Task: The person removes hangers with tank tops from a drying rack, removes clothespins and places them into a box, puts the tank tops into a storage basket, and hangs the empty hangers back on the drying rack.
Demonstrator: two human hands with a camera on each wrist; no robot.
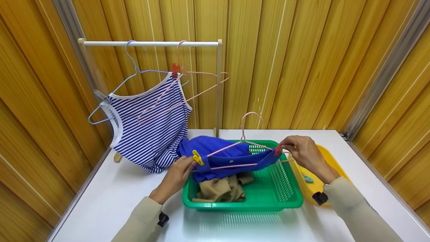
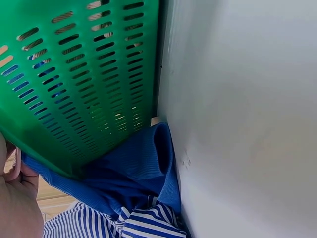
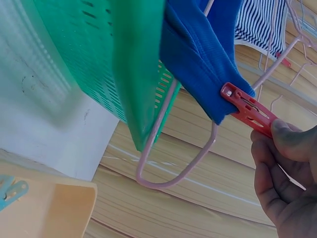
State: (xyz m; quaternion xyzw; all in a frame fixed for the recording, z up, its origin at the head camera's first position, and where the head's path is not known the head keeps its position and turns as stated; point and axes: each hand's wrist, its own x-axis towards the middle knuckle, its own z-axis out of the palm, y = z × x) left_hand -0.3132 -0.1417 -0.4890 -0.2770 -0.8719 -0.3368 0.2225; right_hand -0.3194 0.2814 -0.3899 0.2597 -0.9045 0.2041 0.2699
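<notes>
A blue garment point(image 1: 218, 148) hangs on a pink wire hanger point(image 1: 243, 138) over the green basket. At its left shoulder a yellow clothespin point(image 1: 198, 157) is clipped. My left hand point(image 1: 176, 174) grips the hanger's left end beside that clothespin; the left wrist view shows the pink wire loop between the fingers. Between thumb and fingers, my right hand point(image 1: 307, 154) pinches a red clothespin point(image 3: 250, 109), whose jaws sit on the garment's right shoulder. The hanger's bare right end sticks out past the cloth. Part of the garment drapes over the basket's left side.
The green basket point(image 1: 292, 201) also contains a tan cloth point(image 1: 221, 190). At right, a yellow tray point(image 1: 336, 164) holds a light-blue clothespin point(image 1: 307, 178). Behind stands a rack point(image 1: 151, 43) with a striped top point(image 1: 147, 124) on a blue hanger and another pink hanger point(image 1: 205, 92).
</notes>
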